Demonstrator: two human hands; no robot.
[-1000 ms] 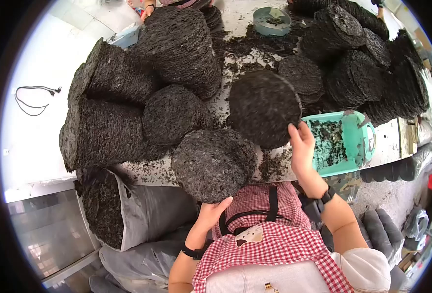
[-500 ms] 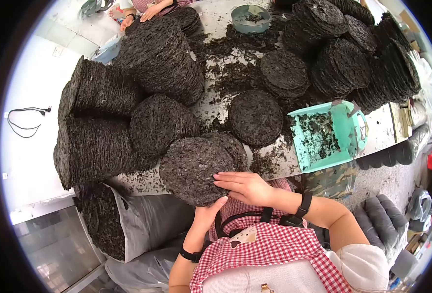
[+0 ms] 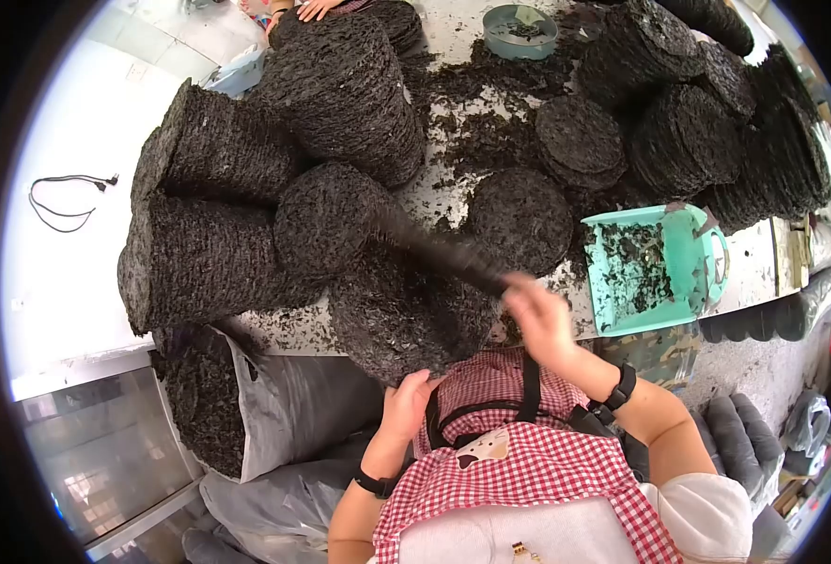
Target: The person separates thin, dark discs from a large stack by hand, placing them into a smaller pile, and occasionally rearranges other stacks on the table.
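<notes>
Nearest: left hand [image 3: 406,399] cupped under the near edge of a stack of discs [image 3: 406,315], dark, round, rough and flaky, overhanging the table edge [image 3: 293,340]. Just above: right hand [image 3: 539,315] pinched on one thin disc [image 3: 439,249], seen edge-on, tilted, blurred, lifted over the stack. To the right: green tray [image 3: 664,268] holding dark crumbs. Beyond: a single flat disc [image 3: 521,218] on the table amid loose flakes. Farther back: tall stacks lying and standing, a round bowl [image 3: 520,30], another person's hand [image 3: 319,7].
</notes>
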